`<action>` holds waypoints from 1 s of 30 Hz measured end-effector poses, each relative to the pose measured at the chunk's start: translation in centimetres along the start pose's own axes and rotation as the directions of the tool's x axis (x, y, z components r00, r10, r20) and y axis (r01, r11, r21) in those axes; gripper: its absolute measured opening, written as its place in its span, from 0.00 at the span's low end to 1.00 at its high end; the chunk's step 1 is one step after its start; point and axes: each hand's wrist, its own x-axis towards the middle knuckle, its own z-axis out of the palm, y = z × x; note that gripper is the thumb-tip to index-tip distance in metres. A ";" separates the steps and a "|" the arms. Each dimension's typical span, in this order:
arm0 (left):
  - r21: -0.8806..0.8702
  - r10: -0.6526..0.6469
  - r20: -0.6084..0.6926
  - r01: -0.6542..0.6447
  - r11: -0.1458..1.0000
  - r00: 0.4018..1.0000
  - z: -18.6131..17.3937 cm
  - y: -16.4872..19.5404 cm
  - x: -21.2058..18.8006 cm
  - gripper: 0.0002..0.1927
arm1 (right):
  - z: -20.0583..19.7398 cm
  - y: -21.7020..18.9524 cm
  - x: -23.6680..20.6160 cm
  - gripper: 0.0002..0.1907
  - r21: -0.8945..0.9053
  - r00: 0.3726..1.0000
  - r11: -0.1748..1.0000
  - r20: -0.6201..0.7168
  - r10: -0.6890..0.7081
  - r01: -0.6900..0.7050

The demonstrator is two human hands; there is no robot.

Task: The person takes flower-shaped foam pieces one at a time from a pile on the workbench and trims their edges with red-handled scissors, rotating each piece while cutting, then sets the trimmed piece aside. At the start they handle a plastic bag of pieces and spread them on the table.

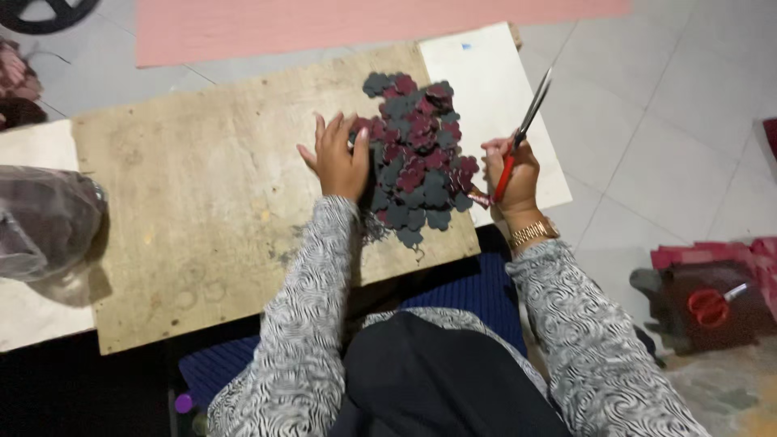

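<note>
A heap of small flower-shaped cut-outs, dark grey and maroon, lies on a worn wooden board. My left hand rests flat against the heap's left side, fingers spread. My right hand sits at the heap's right edge and grips a pair of scissors with red handles, the closed blades pointing up and away. A gold watch is on my right wrist.
A white board lies under the wooden one on the right. A clear plastic bag sits at the left. A pink mat lies beyond. At the right floor, another red-handled pair of scissors rests on dark material.
</note>
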 end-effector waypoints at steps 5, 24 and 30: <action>0.065 0.169 -0.067 -0.164 0.984 0.983 -1.9 3.1 -3.8 0.13 | 0.4 -1.9 -1.6 0.12 -0.500 1.000 0.866 0.005 -0.027 0.026; 0.008 0.257 -0.045 -0.257 0.966 0.965 -1.5 4.0 -7.5 0.09 | -3.9 -0.6 -1.9 0.13 -0.790 0.996 0.609 0.011 -0.089 0.063; -0.445 -0.128 0.071 0.146 0.884 0.989 -1.9 3.5 -6.6 0.06 | -1.4 -3.6 -2.7 0.21 -0.845 0.867 0.362 0.211 -0.452 0.394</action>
